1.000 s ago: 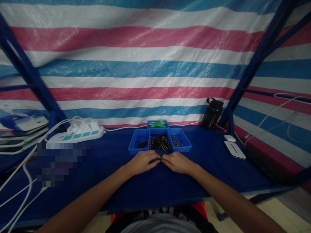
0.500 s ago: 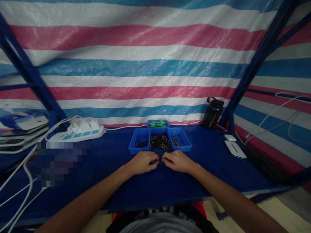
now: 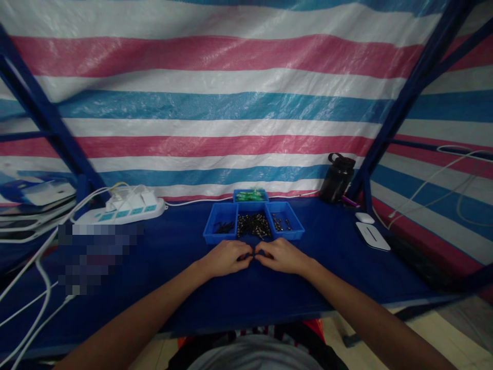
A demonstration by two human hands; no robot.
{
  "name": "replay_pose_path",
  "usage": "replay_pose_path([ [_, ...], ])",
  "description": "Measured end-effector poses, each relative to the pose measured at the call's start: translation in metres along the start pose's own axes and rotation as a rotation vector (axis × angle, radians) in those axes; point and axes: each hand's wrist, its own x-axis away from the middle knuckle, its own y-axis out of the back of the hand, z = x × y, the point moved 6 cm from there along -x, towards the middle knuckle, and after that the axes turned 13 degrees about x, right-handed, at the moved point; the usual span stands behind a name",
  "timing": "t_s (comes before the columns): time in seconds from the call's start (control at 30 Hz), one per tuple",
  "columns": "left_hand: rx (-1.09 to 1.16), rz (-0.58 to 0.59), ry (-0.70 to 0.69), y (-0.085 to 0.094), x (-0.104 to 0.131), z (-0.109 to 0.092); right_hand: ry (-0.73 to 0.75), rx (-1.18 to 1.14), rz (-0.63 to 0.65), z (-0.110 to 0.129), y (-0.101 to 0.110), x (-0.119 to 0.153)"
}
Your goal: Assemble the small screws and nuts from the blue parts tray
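My left hand point(image 3: 228, 258) and my right hand point(image 3: 283, 256) meet fingertip to fingertip just in front of the blue bins. Both are closed in a pinch; a small dark piece seems to be between them, too small to name. Behind them, the middle bin point(image 3: 253, 207) holds a heap of small black and metallic parts point(image 3: 253, 225). The left bin point(image 3: 209, 237) has thin black pieces point(image 3: 224, 227) in it. In the right bin point(image 3: 296, 235) lie a few small metal parts point(image 3: 281, 222). A fourth bin at the back contains green items point(image 3: 251, 195).
A white power strip point(image 3: 154, 209) with plugs and cables lies at the left, near stacked devices point(image 3: 23, 223). At the right are a black bottle point(image 3: 337, 179), a white case point(image 3: 364, 218) and a flat white box point(image 3: 372, 236). Blue frame posts flank the table point(image 3: 246, 303).
My hands have come together, closing the small gap between their fingertips.
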Motion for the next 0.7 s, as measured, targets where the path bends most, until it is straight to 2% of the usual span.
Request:
replay_pose_path([
  [0.3, -0.154, 0.04, -0.046, -0.009, 0.001, -0.007, 0.04, 0.012, 0.013, 0.001, -0.004, 0.0],
  [0.53, -0.088, -0.052, 0.001, 0.003, 0.002, -0.001, -0.007, 0.044, 0.101, -0.004, -0.006, -0.003],
  [0.7, -0.029, -0.096, -0.011, 0.005, 0.001, -0.003, 0.031, 0.054, 0.111, 0.0, -0.009, -0.003],
])
